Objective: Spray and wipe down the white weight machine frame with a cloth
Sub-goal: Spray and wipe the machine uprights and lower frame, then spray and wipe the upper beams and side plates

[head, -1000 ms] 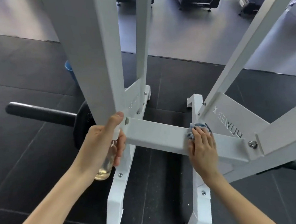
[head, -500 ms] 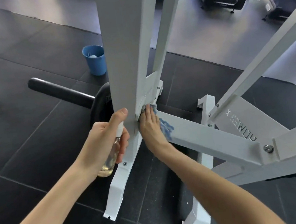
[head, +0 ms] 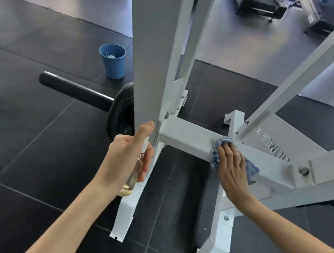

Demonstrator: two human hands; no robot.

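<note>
A person's right hand (head: 233, 166) lies flat, fingers straight, pressing a blue cloth (head: 214, 156) onto the low crossbar (head: 185, 133) of the white weight machine frame (head: 299, 135), at four o'clock in the view. The left hand (head: 127, 157), at eight o'clock and well apart, grips a clear spray bottle (head: 130, 184) beside the upright post (head: 150, 56). A blue bucket (head: 114, 61) stands on the dark floor (head: 28, 130) at eleven o'clock.

right hand (head: 231, 167) + cloth (head: 252, 168) | slid along crossbar (head: 187, 132) | from upright (head: 151, 66) to brace (head: 291, 84)
</note>
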